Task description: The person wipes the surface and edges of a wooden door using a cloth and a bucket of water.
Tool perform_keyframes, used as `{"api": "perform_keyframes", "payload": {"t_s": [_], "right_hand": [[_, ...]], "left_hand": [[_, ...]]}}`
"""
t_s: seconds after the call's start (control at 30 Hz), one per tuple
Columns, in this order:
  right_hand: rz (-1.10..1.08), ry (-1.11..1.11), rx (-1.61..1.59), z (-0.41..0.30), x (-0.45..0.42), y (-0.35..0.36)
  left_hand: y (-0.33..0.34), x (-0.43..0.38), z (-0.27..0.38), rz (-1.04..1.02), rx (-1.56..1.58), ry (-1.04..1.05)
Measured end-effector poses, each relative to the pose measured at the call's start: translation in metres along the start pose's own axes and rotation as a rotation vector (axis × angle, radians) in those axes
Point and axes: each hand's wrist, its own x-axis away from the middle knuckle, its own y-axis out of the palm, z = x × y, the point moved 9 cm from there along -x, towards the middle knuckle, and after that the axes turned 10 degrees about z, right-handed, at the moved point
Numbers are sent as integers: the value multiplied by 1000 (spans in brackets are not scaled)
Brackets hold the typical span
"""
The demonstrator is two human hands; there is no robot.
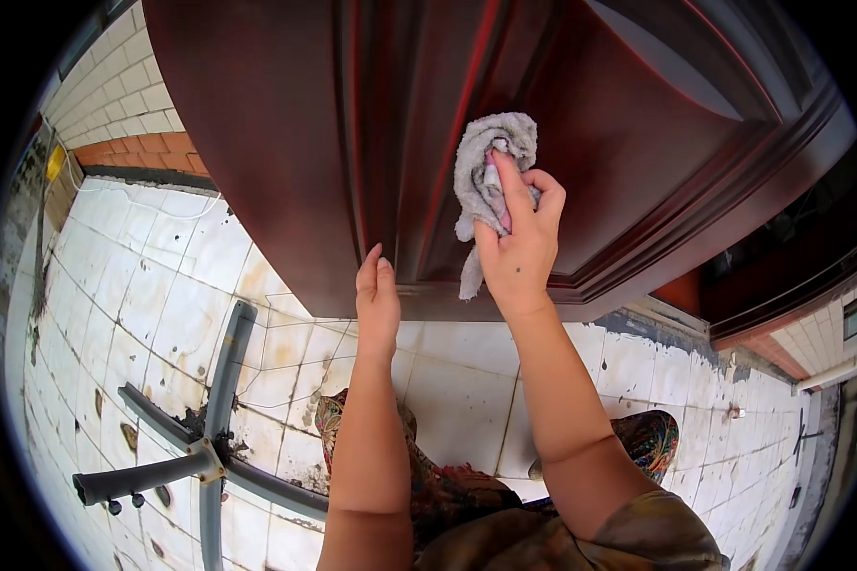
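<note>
A dark red-brown panelled door (271,143) with raised mouldings fills the upper middle of the head view. My right hand (521,221) holds a bunched grey terry cloth (496,135) against the door's panel, with a loose end hanging below the fingers. Something pink and white shows within its folds; I cannot tell what it is. My left hand (378,285) is at the lower part of the door, fingers pointing up and nothing held. Whether it touches the door is unclear.
A grey metal stand with crossed legs (211,460) lies on the white tiled floor (157,307) at lower left. Thin wire runs across the tiles beside it. A brick-faced wall (128,86) is at upper left, and a dark doorway opens at right.
</note>
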Motion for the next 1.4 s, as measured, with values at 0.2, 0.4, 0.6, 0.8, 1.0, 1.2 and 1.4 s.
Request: {"api": "perform_keyframes", "payload": {"t_s": [0.2,0.4,0.6,0.8,1.0,1.2,1.4], "right_hand": [[-274,94,82,64,115,39],[-433,274,99,105,188,68],[-777,262,138,111,206,83],[-738,312,-98,68,142,51],[-297,-6,-352,-53,-6,-21],[316,-390,-262,-120,-109,-67],[436,-708,78,-160,-118,-26]], "left_hand": [[-24,-11,5,185,128,97],[-26,-8,18,185,215,109],[-28,-8,18,176,199,96],[-26,-8,14,146,221,63],[-32,-9,18,130,231,81],[-21,1,27,76,189,49],[-30,1,24,79,127,28]]}}
